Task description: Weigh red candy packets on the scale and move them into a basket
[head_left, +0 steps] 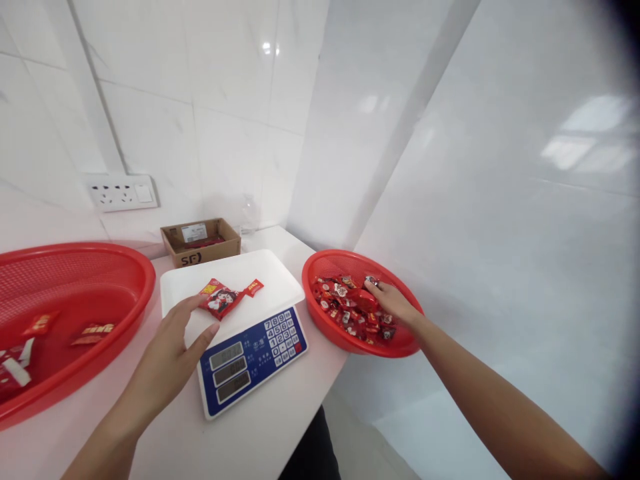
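Observation:
My left hand [173, 343] reaches over the white scale [235, 320], its fingers pinching the near edge of a red snack packet [220, 299] that lies on the weighing plate. A smaller red packet [254, 287] lies on the plate just to the right of it. My right hand [387, 301] is inside the small red basket [325, 267] at the right, fingers closed on a red candy [363, 300] among several wrapped candies.
A large red basket [125, 267] at the left holds a few packets. An open cardboard box [200, 241] stands behind the scale against the tiled wall, below a wall socket [123, 192]. The counter's edge runs just right of the scale; the small basket overhangs it.

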`<state>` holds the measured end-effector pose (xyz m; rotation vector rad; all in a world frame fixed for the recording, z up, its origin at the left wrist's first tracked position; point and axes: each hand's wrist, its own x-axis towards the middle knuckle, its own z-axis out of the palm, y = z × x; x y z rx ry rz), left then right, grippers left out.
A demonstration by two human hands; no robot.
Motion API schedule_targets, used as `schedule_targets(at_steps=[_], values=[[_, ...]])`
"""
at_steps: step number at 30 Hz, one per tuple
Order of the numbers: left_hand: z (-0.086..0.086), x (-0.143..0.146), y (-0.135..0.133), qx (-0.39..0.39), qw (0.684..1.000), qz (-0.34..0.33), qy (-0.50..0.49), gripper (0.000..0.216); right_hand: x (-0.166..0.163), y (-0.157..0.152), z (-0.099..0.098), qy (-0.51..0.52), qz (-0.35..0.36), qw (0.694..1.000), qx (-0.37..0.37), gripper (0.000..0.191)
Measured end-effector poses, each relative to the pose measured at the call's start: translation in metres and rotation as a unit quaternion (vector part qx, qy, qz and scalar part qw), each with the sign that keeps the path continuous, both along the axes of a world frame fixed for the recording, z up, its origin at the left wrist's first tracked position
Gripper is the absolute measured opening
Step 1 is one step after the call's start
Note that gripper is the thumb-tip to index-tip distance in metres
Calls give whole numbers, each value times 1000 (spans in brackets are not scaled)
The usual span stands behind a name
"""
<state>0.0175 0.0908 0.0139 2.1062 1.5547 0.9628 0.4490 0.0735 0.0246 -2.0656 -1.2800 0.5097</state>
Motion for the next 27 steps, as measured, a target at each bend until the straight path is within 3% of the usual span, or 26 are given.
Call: schedule_targets(at_steps=[5,12,15,19,22,27], values=[[2,0,-1,-8,1000,-3,1,58,2,2,-2,75,-29,997,9,45],[4,0,-3,-2,1000,-8,-1,56,4,5,-1,-38,-27,999,20,46],[5,0,-4,-7,1000,-7,-2,56,0,5,7,-69,-14,997,-11,47],[6,1,-4,-9,1000,-13,-7,56,-13,6,18,-159,68,976,-135,40],[6,2,-4,-3,1000,-17,-4,56,-26,11,16,-170,128,965,-154,35],[4,2,-3,-1,1000,-23,3,57,-52,24,-3,-172,268,916,-243,62]])
